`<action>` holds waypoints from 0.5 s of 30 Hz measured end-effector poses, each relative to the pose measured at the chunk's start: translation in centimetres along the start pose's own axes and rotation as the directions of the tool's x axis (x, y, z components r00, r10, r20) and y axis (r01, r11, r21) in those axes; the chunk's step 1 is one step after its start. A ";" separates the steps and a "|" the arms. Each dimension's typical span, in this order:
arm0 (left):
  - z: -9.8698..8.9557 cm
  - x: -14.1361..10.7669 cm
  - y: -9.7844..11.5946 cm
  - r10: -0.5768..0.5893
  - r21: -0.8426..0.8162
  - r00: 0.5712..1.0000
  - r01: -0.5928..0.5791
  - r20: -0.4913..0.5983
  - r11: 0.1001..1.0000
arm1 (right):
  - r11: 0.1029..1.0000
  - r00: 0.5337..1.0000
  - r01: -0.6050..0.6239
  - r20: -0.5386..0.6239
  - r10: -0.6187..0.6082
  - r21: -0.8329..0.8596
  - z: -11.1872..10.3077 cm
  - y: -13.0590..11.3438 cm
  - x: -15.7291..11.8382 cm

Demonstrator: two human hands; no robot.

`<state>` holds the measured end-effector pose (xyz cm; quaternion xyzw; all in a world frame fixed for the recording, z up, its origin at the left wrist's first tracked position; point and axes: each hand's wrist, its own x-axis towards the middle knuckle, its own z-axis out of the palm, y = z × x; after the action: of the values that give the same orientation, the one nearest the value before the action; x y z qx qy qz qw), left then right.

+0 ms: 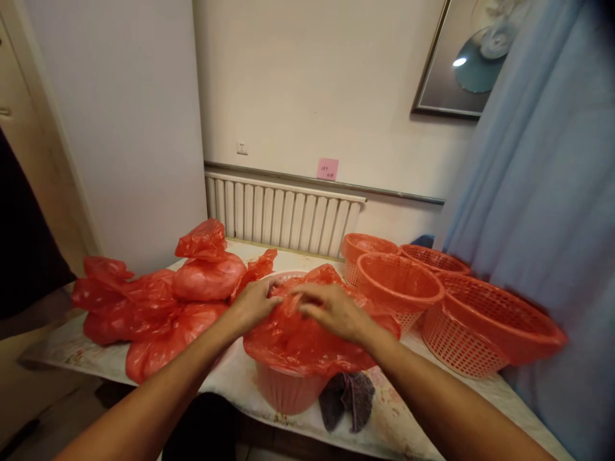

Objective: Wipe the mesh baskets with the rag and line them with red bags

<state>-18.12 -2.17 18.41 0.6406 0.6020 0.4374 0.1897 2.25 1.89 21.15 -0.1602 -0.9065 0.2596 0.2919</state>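
Note:
A red plastic bag (307, 339) is spread over a pink basket (291, 390) and hangs down over its front rim. At the bag's left side, my left hand (257, 302) has its fingers curled at the plastic and seems to pinch it; the fingertips are partly hidden. Above the right part of the same bag is my right hand (334, 310), its fingers bent but apart and slightly blurred. Whatever lies under the crumpled plastic is hidden.
Several filled, knotted red bags (206, 278) are heaped on the left of the table (230, 378). Several bag-lined red baskets (475, 320) stand at the right by a blue curtain (538, 160). A dark cloth (353, 397) lies at the front, and a radiator (283, 211) is behind.

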 end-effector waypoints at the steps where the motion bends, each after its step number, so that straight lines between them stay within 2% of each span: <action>1: -0.1 -0.1 -0.4 0.026 0.078 0.999 -0.025 -0.020 0.997 | 0.997 0.988 -0.082 -0.130 0.083 0.013 -1.3 1.3 0.3; 2: -0.2 -0.2 -0.7 0.046 0.144 0.998 -0.040 -0.036 0.989 | 0.985 0.951 -0.172 -0.258 0.168 0.008 -2.5 2.8 0.5; 3: -0.4 -0.3 -1.1 0.055 0.189 0.997 -0.045 -0.049 0.981 | 0.961 0.894 -0.275 -0.374 0.246 -0.025 -3.7 4.3 0.5; 4: -0.6 -0.4 -1.4 0.060 0.229 0.996 -0.044 -0.065 0.972 | 0.919 0.841 -0.382 -0.448 0.304 -0.093 -4.8 5.9 0.4; 5: -0.8 -0.5 -1.6 0.059 0.255 0.994 -0.035 -0.087 0.966 | 0.861 0.811 -0.479 -0.461 0.360 -0.170 -5.6 7.3 0.0; 6: -1.0 -0.5 -1.8 0.052 0.263 0.992 -0.020 -0.115 0.965 | 0.836 0.796 -0.518 -0.460 0.393 -0.182 -6.1 8.5 -0.5; 10: -1.5 -0.6 -2.6 0.036 0.281 0.975 0.028 -0.221 0.959 | 0.777 0.792 -0.593 -0.328 0.515 -0.210 -6.0 11.0 -2.9; 15: -1.6 -0.3 -3.3 0.037 0.279 0.955 0.049 -0.295 0.959 | 0.775 0.811 -0.579 -0.277 0.515 -0.252 -5.2 10.9 -3.5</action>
<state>-21.33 -2.18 16.65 0.5860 0.6819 0.4377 0.0048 9.69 11.17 17.03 -0.4880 -0.8173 0.1638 0.2591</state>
